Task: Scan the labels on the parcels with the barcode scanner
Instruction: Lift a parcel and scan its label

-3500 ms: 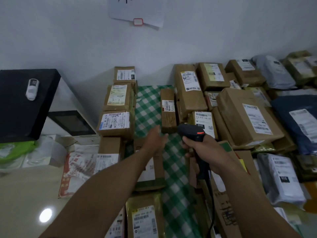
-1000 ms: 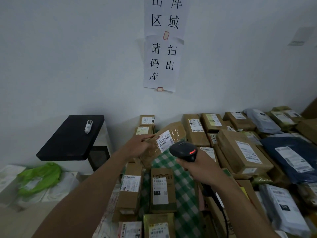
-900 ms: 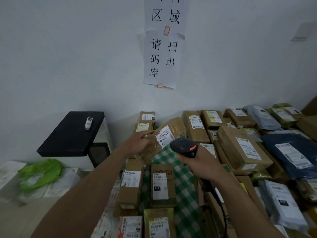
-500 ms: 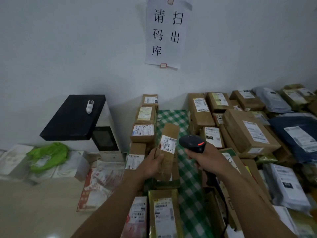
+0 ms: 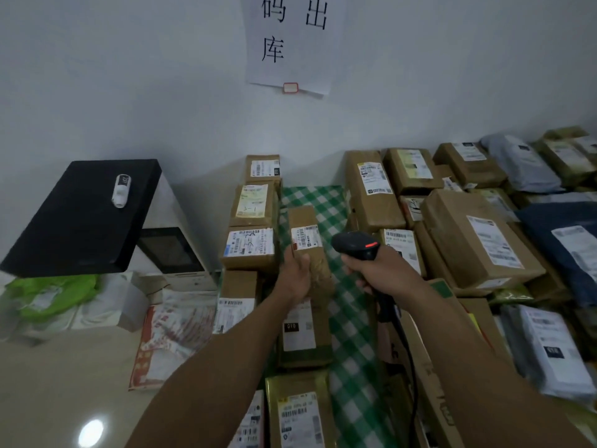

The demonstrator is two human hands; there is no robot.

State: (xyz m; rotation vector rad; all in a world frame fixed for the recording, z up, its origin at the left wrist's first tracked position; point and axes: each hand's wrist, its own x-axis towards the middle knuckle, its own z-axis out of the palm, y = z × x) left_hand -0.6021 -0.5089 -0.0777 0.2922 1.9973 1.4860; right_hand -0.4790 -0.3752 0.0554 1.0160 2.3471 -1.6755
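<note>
My left hand [image 5: 295,276] grips the near end of a narrow brown parcel [image 5: 305,240] with a white barcode label facing up, held low over the green checked cloth [image 5: 323,202]. My right hand [image 5: 381,271] holds the black barcode scanner [image 5: 355,245] by its handle, its head with a red light just right of that parcel and pointing left toward the label. Its black cable runs down along my right forearm. Several brown labelled parcels lie in a column at the left [image 5: 250,245] and more lie piled at the right [image 5: 475,240].
A white machine with a black lid [image 5: 80,215] stands at the left, a small white device on top. Green and white bags [image 5: 48,295] lie under it. Grey and blue mailer bags [image 5: 549,344] fill the right side. A paper sign [image 5: 290,43] hangs on the wall.
My left hand brought the narrow parcel down from in front of the scanner toward the checked cloth, label turned up. The camera tilted downward. The scanner stayed beside the parcel.
</note>
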